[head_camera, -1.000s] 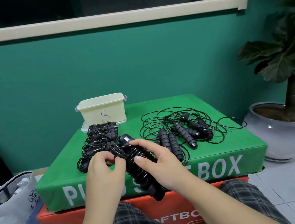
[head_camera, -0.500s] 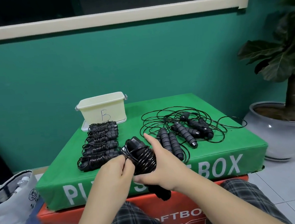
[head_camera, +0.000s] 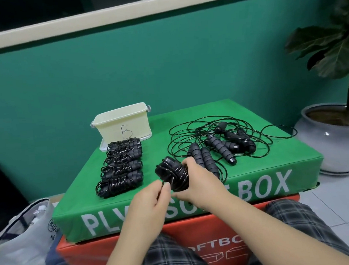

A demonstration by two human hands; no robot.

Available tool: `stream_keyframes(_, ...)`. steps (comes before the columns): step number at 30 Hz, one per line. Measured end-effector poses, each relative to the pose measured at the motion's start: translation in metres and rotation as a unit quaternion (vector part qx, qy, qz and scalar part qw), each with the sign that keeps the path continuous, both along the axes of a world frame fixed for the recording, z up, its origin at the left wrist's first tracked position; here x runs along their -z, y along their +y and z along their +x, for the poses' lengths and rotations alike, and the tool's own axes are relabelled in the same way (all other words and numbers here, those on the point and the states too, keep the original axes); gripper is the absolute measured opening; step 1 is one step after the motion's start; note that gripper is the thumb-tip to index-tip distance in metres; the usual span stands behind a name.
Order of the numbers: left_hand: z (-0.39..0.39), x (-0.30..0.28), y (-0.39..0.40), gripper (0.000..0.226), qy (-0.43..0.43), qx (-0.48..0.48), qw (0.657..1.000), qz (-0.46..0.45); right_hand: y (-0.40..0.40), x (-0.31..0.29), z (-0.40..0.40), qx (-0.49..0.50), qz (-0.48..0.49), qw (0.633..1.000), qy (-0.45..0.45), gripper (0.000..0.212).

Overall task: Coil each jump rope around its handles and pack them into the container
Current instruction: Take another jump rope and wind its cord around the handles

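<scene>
My right hand grips a black jump rope bundle with its cord wound round the handles, held over the front of the green box. My left hand pinches the cord's loose end beside the bundle. Several coiled ropes lie in a row on the left of the box top. A tangle of uncoiled ropes with foam handles lies on the right. The cream container, marked with a letter, stands at the back left on its lid.
The green box rests on an orange box. A white tote bag sits on the floor at the left. A potted plant stands at the right. My plaid-covered legs are below.
The bundle has turned from lying slanted across both hands to standing more upright in my right hand. My left hand moved from the bundle's left side to pinching the cord end beneath it.
</scene>
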State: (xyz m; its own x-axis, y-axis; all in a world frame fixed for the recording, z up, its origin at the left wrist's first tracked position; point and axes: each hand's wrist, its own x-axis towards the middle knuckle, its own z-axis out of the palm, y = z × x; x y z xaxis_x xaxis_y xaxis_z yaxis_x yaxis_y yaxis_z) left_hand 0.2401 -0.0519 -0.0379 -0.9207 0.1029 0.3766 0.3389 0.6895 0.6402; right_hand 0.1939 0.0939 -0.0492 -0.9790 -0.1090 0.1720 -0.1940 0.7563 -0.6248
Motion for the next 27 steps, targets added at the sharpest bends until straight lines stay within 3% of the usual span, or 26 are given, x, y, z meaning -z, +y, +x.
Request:
stream_keyframes(8,-0.043,0.014,-0.006,0.038,-0.064,-0.004,0.998,-0.002,0.012,0.015,-0.020,-0.023,-0.003,0.999,0.028,0.065)
stream_keyframes(13,-0.071,0.026,-0.015,0.030,-0.133,-0.029,0.984,0.113,0.011,0.024,-0.039,-0.072,0.007,0.997,0.024,0.066)
stream_keyframes(15,-0.082,0.034,-0.018,0.031,-0.200,-0.038,0.947,0.247,0.012,0.025,-0.051,-0.088,-0.005,0.996,0.030,0.064)
stream_keyframes(18,-0.103,0.048,-0.030,0.034,-0.283,-0.075,0.855,0.428,0.016,0.024,-0.072,-0.106,0.017,0.994,0.036,0.058)
stream_keyframes(22,-0.131,0.057,-0.055,0.033,-0.293,-0.123,0.752,0.578,0.024,0.025,-0.110,-0.091,0.080,0.990,0.078,0.057)
stream_keyframes(24,-0.150,0.054,-0.067,0.031,-0.286,-0.117,0.730,0.610,0.025,0.025,-0.137,-0.062,0.116,0.986,0.100,0.060)
stream_keyframes(27,-0.182,0.045,-0.083,0.026,-0.275,-0.118,0.733,0.611,0.028,0.029,-0.180,-0.016,0.173,0.981,0.083,0.061)
